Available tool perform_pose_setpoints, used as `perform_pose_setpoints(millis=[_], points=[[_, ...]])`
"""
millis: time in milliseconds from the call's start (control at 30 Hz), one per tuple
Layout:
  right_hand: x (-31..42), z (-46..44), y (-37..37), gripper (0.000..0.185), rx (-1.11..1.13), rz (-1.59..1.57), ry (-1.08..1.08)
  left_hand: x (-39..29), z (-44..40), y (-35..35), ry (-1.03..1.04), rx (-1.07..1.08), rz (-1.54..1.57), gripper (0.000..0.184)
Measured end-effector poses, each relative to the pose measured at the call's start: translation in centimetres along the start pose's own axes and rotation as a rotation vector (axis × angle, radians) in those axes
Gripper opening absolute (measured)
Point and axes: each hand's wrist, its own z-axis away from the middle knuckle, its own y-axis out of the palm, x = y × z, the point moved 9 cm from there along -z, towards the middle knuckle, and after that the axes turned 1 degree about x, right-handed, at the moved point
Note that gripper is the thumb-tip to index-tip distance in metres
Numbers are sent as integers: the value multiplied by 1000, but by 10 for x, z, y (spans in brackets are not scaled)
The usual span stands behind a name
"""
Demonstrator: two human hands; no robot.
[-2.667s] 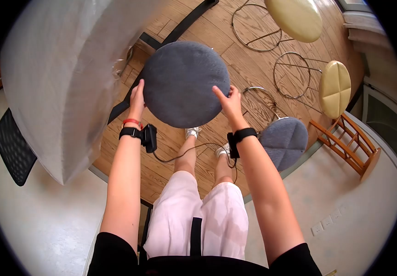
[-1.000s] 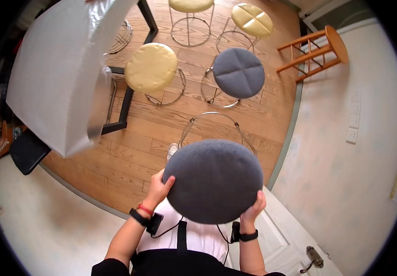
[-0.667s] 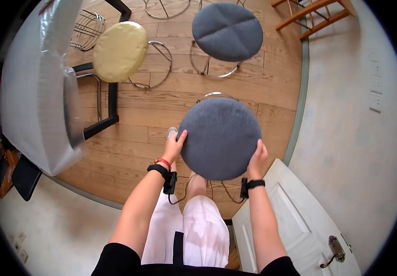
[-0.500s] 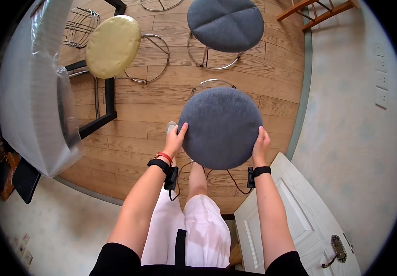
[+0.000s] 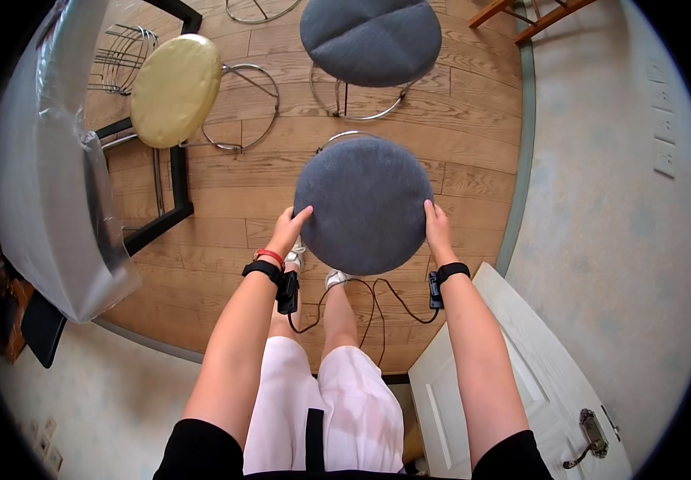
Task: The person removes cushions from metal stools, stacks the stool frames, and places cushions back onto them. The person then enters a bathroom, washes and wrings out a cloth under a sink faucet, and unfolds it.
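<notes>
A round stool with a grey cloth seat [image 5: 363, 206] is in front of me, a bit of its chrome ring showing past the far edge. My left hand [image 5: 288, 228] grips the seat's left rim, thumb on top and fingers curled out of sight beneath. On the opposite rim, my right hand [image 5: 437, 226] holds on the same way. The seat hides most of the stool's legs, so I cannot tell whether they touch the floor. Each wrist wears a black strap with a small black device, and a cable runs from each.
Another grey stool [image 5: 371, 44] stands beyond, with a yellow-topped stool [image 5: 176, 90] to the left. A plastic-wrapped table [image 5: 49, 200] with black legs borders the left side. At lower right is a white door [image 5: 513, 376]; a wooden chair [image 5: 533, 18] stands far right.
The grey stool and both hands have shifted slightly left and up in view, with my arms stretched further out. My white shoes show more now. The grip is unchanged.
</notes>
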Motion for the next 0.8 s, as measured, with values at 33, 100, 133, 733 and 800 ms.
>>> perform_pose_setpoints(millis=[33, 100, 133, 733, 800], points=[[-13, -5, -2, 44, 14, -10, -24, 4, 1, -1, 11, 4, -1, 51], [-12, -1, -14, 41, 66, 71, -64, 1, 13, -28, 281, -231, -345, 46], [-8, 12, -24, 40, 106, 163, -76, 21, 20, -47, 242, -209, -360, 46], [-207, 512, -210, 17, -36, 26, 773, 203, 427, -234, -294, -785, 770, 20], [-202, 516, -198, 19, -132, -80, 742, 187, 404, -219, -268, -650, 739, 21]])
